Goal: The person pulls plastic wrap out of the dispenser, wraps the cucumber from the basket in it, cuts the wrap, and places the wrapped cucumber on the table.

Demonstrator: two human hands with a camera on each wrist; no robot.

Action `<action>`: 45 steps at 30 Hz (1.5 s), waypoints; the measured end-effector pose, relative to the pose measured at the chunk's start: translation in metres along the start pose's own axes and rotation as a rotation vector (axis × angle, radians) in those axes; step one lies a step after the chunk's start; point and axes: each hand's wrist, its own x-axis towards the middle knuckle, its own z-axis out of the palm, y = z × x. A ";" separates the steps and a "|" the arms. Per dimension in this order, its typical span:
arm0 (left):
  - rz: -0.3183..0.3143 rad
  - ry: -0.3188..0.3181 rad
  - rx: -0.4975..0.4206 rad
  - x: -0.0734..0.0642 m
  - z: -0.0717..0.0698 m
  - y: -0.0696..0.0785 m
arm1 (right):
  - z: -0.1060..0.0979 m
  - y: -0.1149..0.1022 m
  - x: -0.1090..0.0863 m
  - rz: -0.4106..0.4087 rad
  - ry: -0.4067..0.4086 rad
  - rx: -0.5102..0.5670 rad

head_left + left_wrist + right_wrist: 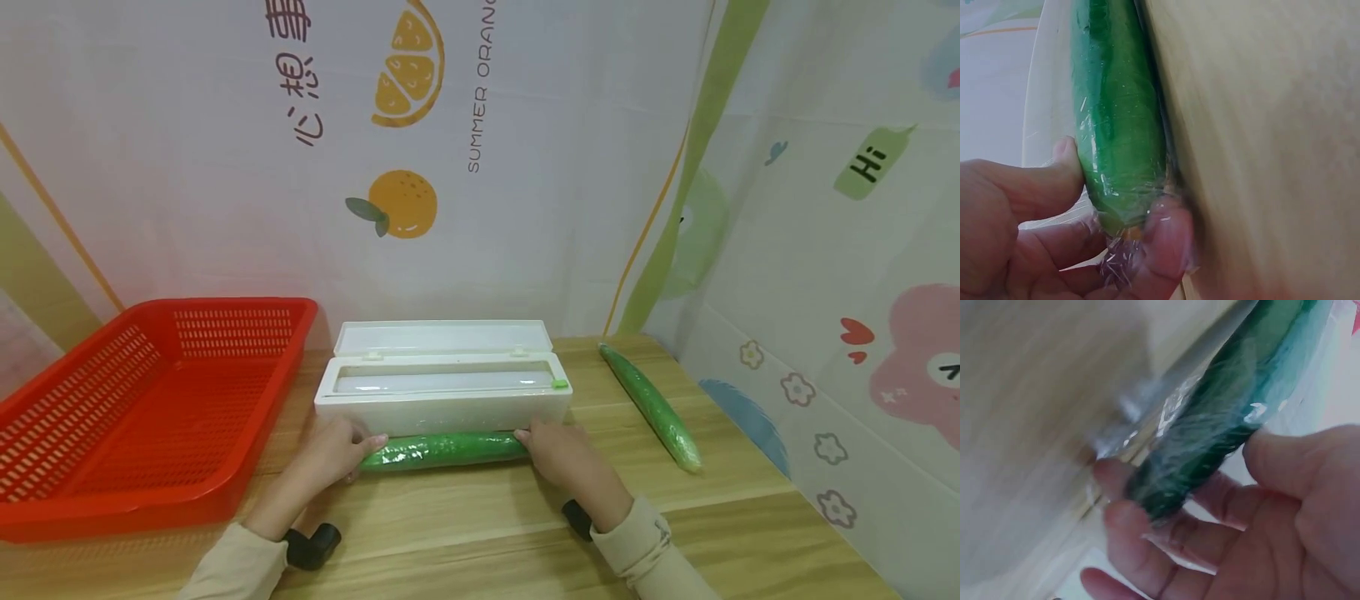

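Note:
A cucumber (450,450) in clear plastic film lies lengthwise in front of a white cling film box (442,414). My left hand (330,457) grips its left end, thumb on one side and fingers curled beneath. In the left wrist view, crumpled film (1119,259) gathers at that end among the fingers. At the opposite end, my right hand (558,457) holds the cucumber (1210,425) between thumb and curled fingers. Loose film (1129,434) sticks out beside it in the right wrist view. The box's lid (442,337) is raised, and a white roll shows inside.
To the left stands a red plastic basket (247,433) with perforated walls. Another cucumber (652,408) lies at the right on the wooden table (450,542). Printed cloth (525,233) hangs behind the table and along its right side.

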 end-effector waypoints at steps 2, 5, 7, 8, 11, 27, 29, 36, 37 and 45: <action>0.000 -0.001 0.006 0.000 0.000 0.001 | 0.000 -0.001 -0.001 -0.007 0.025 -0.026; -0.004 -0.003 0.011 0.000 0.001 0.001 | 0.000 -0.001 -0.002 -0.012 0.053 -0.031; -0.003 -0.001 0.014 0.001 0.001 0.001 | 0.000 0.001 -0.002 -0.014 0.064 -0.010; -0.002 0.000 0.016 0.001 0.001 0.001 | 0.000 0.002 -0.002 -0.017 0.069 0.006; 0.003 0.003 0.021 0.001 0.002 0.001 | -0.001 0.006 -0.001 -0.022 0.065 0.064; 0.070 -0.024 0.032 -0.002 -0.004 0.002 | -0.022 0.027 -0.004 0.025 0.001 0.273; 0.070 -0.022 0.027 -0.003 -0.005 0.002 | -0.028 0.030 -0.005 0.041 0.010 0.269; 0.119 -0.006 0.048 -0.004 -0.008 0.004 | -0.046 0.042 -0.004 0.119 0.101 0.264; 0.123 -0.002 0.058 -0.004 -0.008 0.004 | -0.047 0.043 -0.003 0.131 0.121 0.272; 0.100 0.059 0.133 -0.008 -0.015 0.011 | -0.041 0.046 0.007 0.088 0.284 0.289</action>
